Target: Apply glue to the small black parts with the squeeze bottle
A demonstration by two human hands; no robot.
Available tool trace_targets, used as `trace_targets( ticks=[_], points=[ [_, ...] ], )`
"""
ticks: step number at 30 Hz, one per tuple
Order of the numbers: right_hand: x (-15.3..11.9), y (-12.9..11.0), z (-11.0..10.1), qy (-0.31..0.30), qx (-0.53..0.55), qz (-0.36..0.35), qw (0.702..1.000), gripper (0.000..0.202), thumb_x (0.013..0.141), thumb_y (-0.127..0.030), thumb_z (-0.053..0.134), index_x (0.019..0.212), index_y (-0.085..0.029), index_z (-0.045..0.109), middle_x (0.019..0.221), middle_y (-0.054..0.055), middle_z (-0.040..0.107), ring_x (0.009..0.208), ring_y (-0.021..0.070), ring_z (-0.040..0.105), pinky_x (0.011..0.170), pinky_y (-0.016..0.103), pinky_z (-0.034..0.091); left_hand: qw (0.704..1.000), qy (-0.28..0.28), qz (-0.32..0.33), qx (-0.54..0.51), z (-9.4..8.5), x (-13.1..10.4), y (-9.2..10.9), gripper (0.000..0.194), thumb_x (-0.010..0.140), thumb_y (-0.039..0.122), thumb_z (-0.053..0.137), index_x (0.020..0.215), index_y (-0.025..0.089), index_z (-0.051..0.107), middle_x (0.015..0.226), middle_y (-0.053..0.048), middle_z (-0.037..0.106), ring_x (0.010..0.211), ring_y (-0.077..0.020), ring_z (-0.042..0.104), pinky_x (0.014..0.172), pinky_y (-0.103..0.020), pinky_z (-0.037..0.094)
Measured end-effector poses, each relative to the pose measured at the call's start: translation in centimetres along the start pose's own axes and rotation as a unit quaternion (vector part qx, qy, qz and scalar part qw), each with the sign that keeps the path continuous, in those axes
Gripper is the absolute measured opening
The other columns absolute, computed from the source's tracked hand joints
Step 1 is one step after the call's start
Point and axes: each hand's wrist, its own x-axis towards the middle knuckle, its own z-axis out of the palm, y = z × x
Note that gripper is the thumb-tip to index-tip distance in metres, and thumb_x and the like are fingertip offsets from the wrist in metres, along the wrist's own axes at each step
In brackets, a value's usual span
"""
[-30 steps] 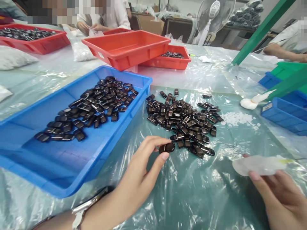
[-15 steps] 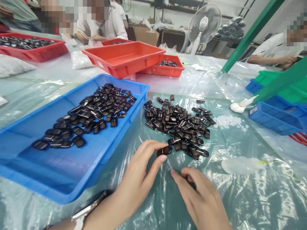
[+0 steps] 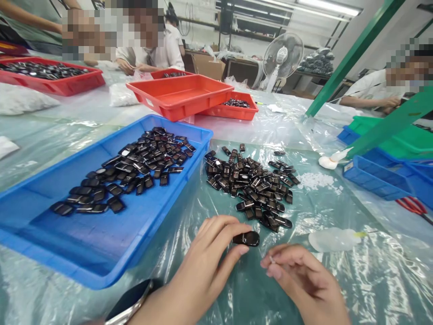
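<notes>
My left hand (image 3: 206, 257) pinches a glossy black oblong piece (image 3: 251, 238), rounded at one end, between thumb and fingers. To its right, my right hand (image 3: 307, 277) has thumb and fingertips together on a tiny whitish piece (image 3: 272, 259), too small to name. The two hands are apart. Just beyond them lies a heap of similar black pieces (image 3: 252, 180) on the plastic-covered table. Beside that heap is a scatter of small white bits (image 3: 317, 180). More black pieces (image 3: 142, 164) fill part of the blue tray (image 3: 169, 205) at left.
Red trays (image 3: 182, 101) stand at the back, some holding dark pieces. A clear bottle with a yellow tip (image 3: 331, 239) lies at right, near blue bins (image 3: 377, 176) and red-handled pliers (image 3: 411, 205). A green post (image 3: 352, 58) slants behind. Co-workers (image 3: 149, 49) sit across the table.
My left hand has drawn the black piece away from the heap toward me. My right hand has moved right and turned, and a tiny whitish piece now shows at its fingertips.
</notes>
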Motion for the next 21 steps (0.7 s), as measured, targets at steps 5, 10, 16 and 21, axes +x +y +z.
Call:
trace_targets(
  ticks=[5, 10, 16, 21],
  points=[
    [0.3, -0.2, 1.3, 0.026, 0.107, 0.056, 0.992, 0.01, 0.09, -0.036, 0.073, 0.083, -0.031, 0.067, 0.088, 0.0, 0.066, 0.081, 0.0149, 0.067, 0.071, 0.024, 0.057, 0.99, -0.047, -0.037, -0.128, -0.3, 0.2, 0.5, 0.022, 0.106, 0.021, 0.046, 0.122, 0.029, 0.059, 0.111, -0.004, 0.063, 0.104, -0.0201, 0.061, 0.087, -0.032, 0.049],
    [0.1, -0.6, 1.4, 0.043, 0.112, 0.059, 0.991, 0.007, 0.089, -0.032, 0.075, 0.082, -0.032, 0.073, 0.091, 0.001, 0.063, 0.089, 0.0162, 0.062, 0.076, 0.024, 0.054, 0.967, -0.079, -0.103, -0.217, -0.3, 0.7, 1.0, 0.023, 0.107, 0.025, 0.047, 0.111, 0.026, 0.069, 0.099, -0.002, 0.066, 0.093, -0.0187, 0.063, 0.081, -0.031, 0.048],
    [0.0, -1.1, 1.5, 0.056, 0.097, 0.029, 0.993, 0.014, 0.089, -0.02, 0.071, 0.086, -0.033, 0.075, 0.096, 0.002, 0.063, 0.097, 0.0172, 0.06, 0.08, 0.025, 0.052, 0.962, -0.086, -0.113, -0.233, -0.3, 1.0, 1.2, 0.024, 0.106, 0.027, 0.049, 0.11, 0.029, 0.073, 0.097, -0.001, 0.067, 0.09, -0.0178, 0.063, 0.079, -0.03, 0.046],
    [0.1, -1.3, 1.6, 0.063, 0.093, 0.038, 0.993, 0.016, 0.09, -0.018, 0.07, 0.087, -0.033, 0.074, 0.097, 0.002, 0.063, 0.097, 0.0164, 0.06, 0.08, 0.024, 0.053, 0.96, -0.102, -0.119, -0.231, -0.5, 0.8, 1.5, 0.024, 0.106, 0.028, 0.05, 0.114, 0.03, 0.072, 0.098, -0.001, 0.067, 0.091, -0.018, 0.063, 0.08, -0.03, 0.046]
  ],
)
